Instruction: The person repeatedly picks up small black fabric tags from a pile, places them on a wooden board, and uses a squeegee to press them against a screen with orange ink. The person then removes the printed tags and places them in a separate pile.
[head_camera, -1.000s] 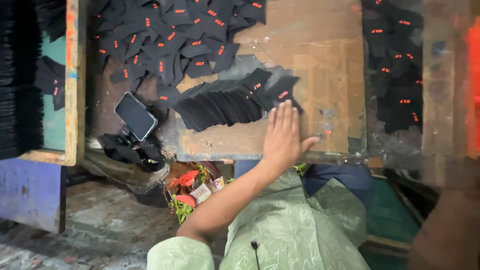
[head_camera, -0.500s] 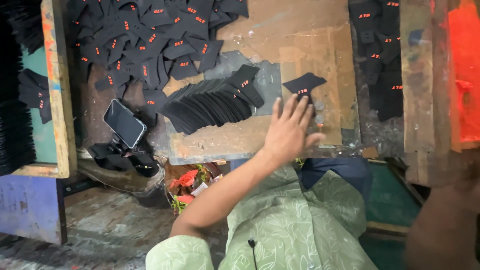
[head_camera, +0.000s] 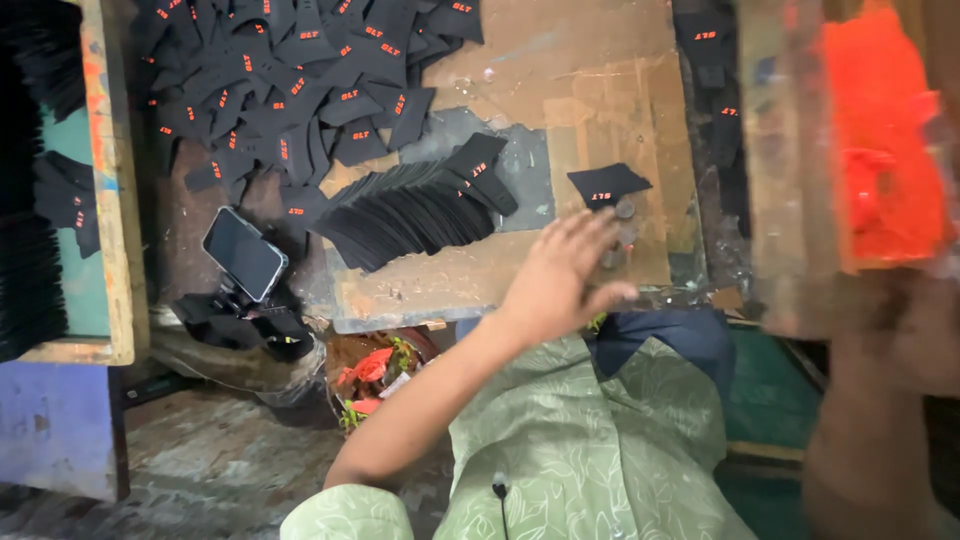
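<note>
Over the workbench (head_camera: 600, 60), left hand (head_camera: 560, 275) hovers (fingers spread) near coins (head_camera: 622, 212).

The left hand (head_camera: 560, 275) reaches forward on a bare, extended arm, palm down, fingers loosely spread.

A blurred forearm (head_camera: 880, 400) fills the four o'clock corner, its hand lost behind a smeared orange frame (head_camera: 885, 140) at two o'clock. The left hand (head_camera: 560, 275) covers most of two small discs (head_camera: 624, 210) at the board's near edge; what they are is too small to tell. The black stack (head_camera: 30, 250) at nine o'clock runs off the picture's edge. The phone (head_camera: 244, 253) hides most of its stand.
</note>
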